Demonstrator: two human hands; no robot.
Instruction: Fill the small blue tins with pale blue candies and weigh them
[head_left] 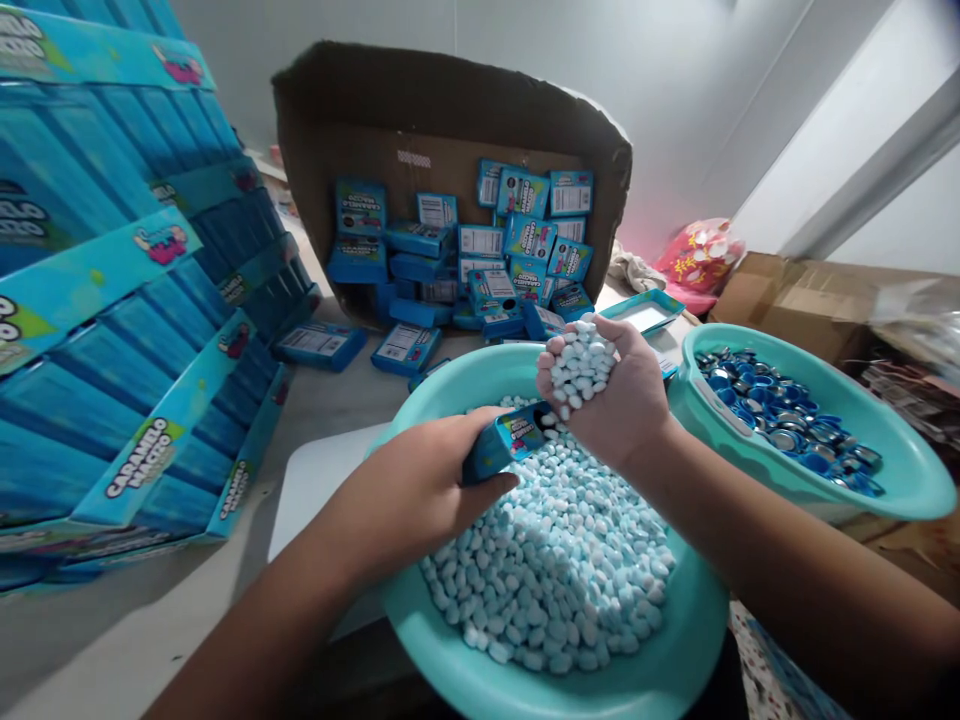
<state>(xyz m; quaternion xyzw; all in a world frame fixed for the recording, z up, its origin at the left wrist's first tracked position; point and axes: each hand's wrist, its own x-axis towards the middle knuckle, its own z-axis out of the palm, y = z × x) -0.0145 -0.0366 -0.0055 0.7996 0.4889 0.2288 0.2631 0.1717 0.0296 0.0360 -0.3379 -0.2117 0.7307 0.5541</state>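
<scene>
My left hand (442,470) grips a small blue candy tin (504,445) over a turquoise basin (427,640). The tin is tilted, its end pointing at my right hand. My right hand (622,400) is cupped and full of pale blue and white candies (581,368), held just above and to the right of the tin. A few candies lie between the palm's edge and the tin. Below both hands, a heap of the same candies (555,560) fills much of the basin. The inside of the tin is hidden from me.
A cardboard box (450,95) on its side holds many blue tins (525,235). Stacked display cartons (112,380) stand at left. A second turquoise basin (892,450) at right holds blue and silver lids (787,420). A blue tray (645,313) lies behind the basins.
</scene>
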